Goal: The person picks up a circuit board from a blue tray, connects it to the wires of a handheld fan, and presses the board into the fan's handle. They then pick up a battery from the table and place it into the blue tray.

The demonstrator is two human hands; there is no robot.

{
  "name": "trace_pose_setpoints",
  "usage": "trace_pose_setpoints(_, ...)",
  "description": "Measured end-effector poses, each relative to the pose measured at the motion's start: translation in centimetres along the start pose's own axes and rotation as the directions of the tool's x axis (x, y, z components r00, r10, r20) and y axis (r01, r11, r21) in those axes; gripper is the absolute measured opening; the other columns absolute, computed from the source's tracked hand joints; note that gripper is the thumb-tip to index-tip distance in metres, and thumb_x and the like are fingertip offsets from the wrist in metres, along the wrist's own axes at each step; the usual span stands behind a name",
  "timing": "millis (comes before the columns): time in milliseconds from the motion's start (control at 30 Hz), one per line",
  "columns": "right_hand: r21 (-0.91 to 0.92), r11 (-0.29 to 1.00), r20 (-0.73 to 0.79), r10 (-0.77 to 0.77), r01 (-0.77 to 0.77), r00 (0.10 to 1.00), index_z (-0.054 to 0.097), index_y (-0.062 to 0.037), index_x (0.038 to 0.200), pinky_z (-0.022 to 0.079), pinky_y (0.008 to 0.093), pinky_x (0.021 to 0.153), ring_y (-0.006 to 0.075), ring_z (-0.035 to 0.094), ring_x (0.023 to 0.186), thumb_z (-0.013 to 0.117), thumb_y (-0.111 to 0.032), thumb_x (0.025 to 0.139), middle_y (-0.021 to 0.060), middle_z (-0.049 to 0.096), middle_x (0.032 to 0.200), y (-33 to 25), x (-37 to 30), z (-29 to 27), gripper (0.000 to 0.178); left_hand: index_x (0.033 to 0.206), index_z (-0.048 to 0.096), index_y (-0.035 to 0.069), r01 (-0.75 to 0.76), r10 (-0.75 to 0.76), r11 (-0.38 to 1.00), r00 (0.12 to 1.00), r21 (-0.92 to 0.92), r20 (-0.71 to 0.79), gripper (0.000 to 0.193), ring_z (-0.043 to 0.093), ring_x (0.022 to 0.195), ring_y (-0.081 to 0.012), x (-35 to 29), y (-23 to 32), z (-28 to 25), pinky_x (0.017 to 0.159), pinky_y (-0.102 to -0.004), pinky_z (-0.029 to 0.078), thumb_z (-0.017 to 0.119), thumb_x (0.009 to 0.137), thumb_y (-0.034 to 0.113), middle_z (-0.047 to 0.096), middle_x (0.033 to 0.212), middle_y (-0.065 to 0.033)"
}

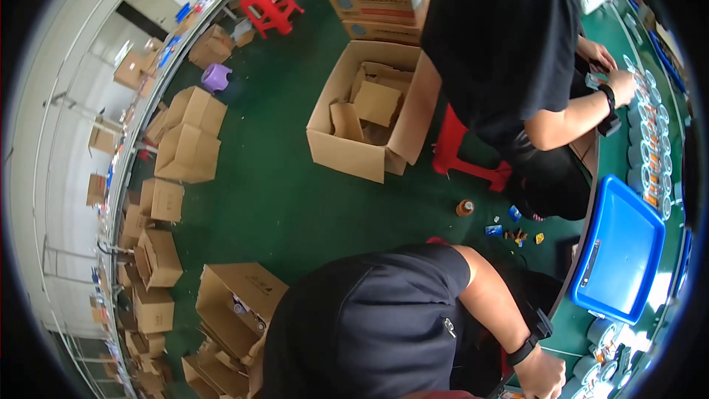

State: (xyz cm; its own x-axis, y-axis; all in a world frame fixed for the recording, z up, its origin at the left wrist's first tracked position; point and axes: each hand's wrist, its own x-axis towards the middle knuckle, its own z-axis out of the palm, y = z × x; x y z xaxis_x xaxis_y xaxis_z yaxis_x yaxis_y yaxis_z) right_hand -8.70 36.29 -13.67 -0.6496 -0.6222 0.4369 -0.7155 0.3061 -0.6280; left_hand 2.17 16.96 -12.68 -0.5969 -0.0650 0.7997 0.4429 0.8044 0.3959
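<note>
My left arm, in a black short sleeve with a dark band on the wrist, bends at the elbow toward the bench on the right. At its end my left hand point(543, 374) is curled at the bench edge by the lower rim of the picture. Its fingers point away, and what they hold, if anything, is hidden. Close beside it on the green bench top lie several round grey-teal parts point(605, 332) with ring-shaped ends. Farther along the bench is a shallow blue plastic tray point(628, 251). My right hand is out of the picture.
A co-worker in a black T-shirt point(502, 37) handles similar parts at the bench, beside rows of grey-teal rings point(650, 140). An open carton point(347, 151) holds cardboard pieces on the green floor. A bottle point(464, 207) and small wrappers lie nearby. Several cartons point(188, 155) line the left.
</note>
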Motion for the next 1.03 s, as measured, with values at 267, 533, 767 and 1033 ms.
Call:
trace_pose_setpoints(267,0.134,0.981,0.107,-0.152,0.137,0.983,0.077,0.0063,0.105,0.054,0.0404,0.079,0.0258,0.067,0.079,0.067,-0.032,0.103,0.0182,0.077,0.091,-7.2,1.0,-2.2,0.040,0.101,0.072,0.022,-0.003,-0.002,0.995,0.999,0.104,0.048,0.013,0.068,0.089,-0.0235,0.1,1.2,0.5,0.073,-0.0401,0.054,0.069,0.093,0.032,0.073,0.102,0.0016)
trace_pose_setpoints(533,0.039,0.998,0.339,-0.056,0.045,0.939,0.076,0.0058,0.104,0.053,0.0435,0.077,0.0281,0.066,0.077,0.067,-0.034,0.103,0.0196,0.076,0.091,-3.3,2.1,-3.7,0.041,0.094,0.074,0.020,0.044,-0.051,0.996,0.995,0.080,0.086,0.022,0.070,0.088,-0.0259,-0.1,0.3,1.9,0.071,-0.0412,0.055,0.072,0.090,0.041,0.074,0.099,-0.0014)
trace_pose_setpoints(767,-0.090,0.965,0.226,-0.221,0.246,0.949,0.074,0.0036,0.108,0.052,0.0476,0.075,0.0372,0.067,0.079,0.064,-0.035,0.104,0.0218,0.074,0.089,1.2,2.4,-1.9,0.040,0.099,0.075,0.016,0.052,-0.051,0.999,0.991,-0.009,0.121,0.034,0.070,0.091,-0.0274,-0.9,-1.3,-0.2,0.074,-0.0427,0.055,0.075,0.087,0.048,0.074,0.101,-0.0046)
trace_pose_setpoints(1033,-0.208,0.978,0.195,0.070,-0.029,0.978,0.076,-0.0035,0.108,0.042,0.0536,0.100,0.0368,0.068,0.088,0.063,-0.039,0.103,0.0247,0.075,0.099,-5.7,1.0,-1.6,0.038,0.082,0.070,0.015,0.141,-0.150,0.985,0.984,0.097,0.098,0.034,0.074,0.082,-0.0341,-0.2,-2.0,4.1,0.066,-0.0468,0.058,0.077,0.073,0.047,0.075,0.085,-0.0079)
